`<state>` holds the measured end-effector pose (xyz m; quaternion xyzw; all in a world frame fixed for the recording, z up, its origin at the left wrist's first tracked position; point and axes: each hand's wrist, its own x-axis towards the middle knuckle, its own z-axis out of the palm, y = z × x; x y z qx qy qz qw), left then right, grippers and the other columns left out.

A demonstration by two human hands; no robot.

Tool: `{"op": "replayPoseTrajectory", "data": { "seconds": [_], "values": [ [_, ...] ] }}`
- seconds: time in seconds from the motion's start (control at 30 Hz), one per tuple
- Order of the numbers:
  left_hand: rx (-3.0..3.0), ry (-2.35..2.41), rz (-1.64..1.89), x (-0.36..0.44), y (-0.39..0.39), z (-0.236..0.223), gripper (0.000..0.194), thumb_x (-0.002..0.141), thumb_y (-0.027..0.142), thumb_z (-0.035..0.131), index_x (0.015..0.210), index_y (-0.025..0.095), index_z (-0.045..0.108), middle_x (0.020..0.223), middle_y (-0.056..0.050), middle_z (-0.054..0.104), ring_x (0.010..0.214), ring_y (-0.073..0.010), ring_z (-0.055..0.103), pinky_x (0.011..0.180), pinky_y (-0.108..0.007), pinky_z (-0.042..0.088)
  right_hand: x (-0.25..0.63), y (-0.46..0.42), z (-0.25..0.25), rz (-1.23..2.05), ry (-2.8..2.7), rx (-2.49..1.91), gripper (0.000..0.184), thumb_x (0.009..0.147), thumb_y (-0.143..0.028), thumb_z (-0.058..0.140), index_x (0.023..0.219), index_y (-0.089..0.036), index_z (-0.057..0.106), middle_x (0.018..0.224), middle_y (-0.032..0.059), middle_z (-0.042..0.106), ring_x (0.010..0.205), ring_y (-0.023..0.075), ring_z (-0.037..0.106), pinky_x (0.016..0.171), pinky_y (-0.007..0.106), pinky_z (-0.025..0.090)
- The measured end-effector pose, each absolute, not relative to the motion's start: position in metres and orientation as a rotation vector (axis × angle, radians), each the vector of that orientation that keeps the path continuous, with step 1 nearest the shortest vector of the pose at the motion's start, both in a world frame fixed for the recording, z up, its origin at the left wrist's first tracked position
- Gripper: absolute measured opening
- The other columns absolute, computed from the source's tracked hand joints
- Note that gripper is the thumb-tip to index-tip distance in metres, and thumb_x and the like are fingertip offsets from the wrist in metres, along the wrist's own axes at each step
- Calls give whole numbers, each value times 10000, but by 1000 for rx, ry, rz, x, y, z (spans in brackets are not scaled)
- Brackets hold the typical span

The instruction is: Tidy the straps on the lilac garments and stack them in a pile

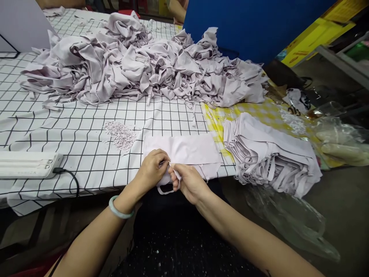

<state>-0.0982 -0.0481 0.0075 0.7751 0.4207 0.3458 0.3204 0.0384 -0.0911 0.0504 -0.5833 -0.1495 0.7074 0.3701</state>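
Close together at the table's front edge, both hands pinch a thin pale-lilac fabric strap point(165, 191), which loops down below them. My left hand point(152, 168), a pale bangle on its wrist, has thumb and forefinger pressed together on the strap. Against its fingertips, my right hand point(190, 181) is closed, with part of the strap running through its curled fingers. The pinched spot itself is too small to make out. Just beyond the hands a flat pale-lilac fabric piece point(184, 148) lies on the checked tablecloth point(95, 169).
A large heap of crumpled lilac fabric pieces point(138, 73) spans the table's back. At right sits a folded stack of strapped pieces point(273, 150), near scissors point(294, 110) and plastic bags point(343, 142). Small scraps point(121, 134) and a white corded device point(25, 165) lie left. Another person's arm point(177, 10) shows behind.
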Motion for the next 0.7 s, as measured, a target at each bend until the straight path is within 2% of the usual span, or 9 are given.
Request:
{"op": "replayPoseTrajectory", "data": {
  "seconds": [0.1,0.17,0.27,0.37,0.47,0.57,0.7],
  "values": [
    [2103,1126,934,-99,-51,4,189,802,28,513,820,169,637,882,-63,672,849,-192,630,787,-357,533,36,-114,51,1946,-353,-1431,256,773,-408,649,681,-179,580,532,-32,552,426,96,487,449,246,460],
    [2134,1073,873,-106,-54,7,207,796,33,514,873,172,647,936,-70,677,899,-200,633,823,-367,540,40,-133,52,1924,-464,-1437,325,773,-492,681,743,-182,589,660,8,622,580,134,595,612,295,535],
    [2177,1023,756,-126,-50,22,271,808,71,529,1013,187,663,1098,-83,671,1028,-217,617,906,-384,529,72,-144,53,1547,-880,-1598,356,784,-506,690,941,-191,632,899,60,658,867,201,638,834,358,526],
    [2299,1368,666,-141,-29,40,231,877,180,529,1055,178,678,1186,-122,647,1133,-297,552,971,-495,461,125,-118,51,890,-1278,-1791,294,840,-458,599,993,-209,628,944,79,630,882,232,598,853,398,490],
    [2430,1626,331,-137,4,56,344,866,259,583,1189,160,647,1286,-161,598,1220,-380,464,986,-566,378,167,-62,41,406,-1556,-1913,173,840,-338,532,912,-203,611,906,96,610,843,255,574,876,433,457],
    [2476,1448,-40,-122,32,64,453,810,234,632,1256,164,602,1269,-146,609,1196,-360,468,977,-516,357,177,-14,27,298,-1663,-2050,122,770,-322,595,810,-209,576,891,114,595,932,304,554,921,464,427],
    [2418,1316,-182,-114,48,63,350,747,162,618,1095,180,655,1051,-110,685,1088,-317,511,957,-467,343,170,-3,25,385,-1695,-2023,137,741,-303,602,679,-238,498,842,70,580,901,268,541,884,408,420]
  ]
}}
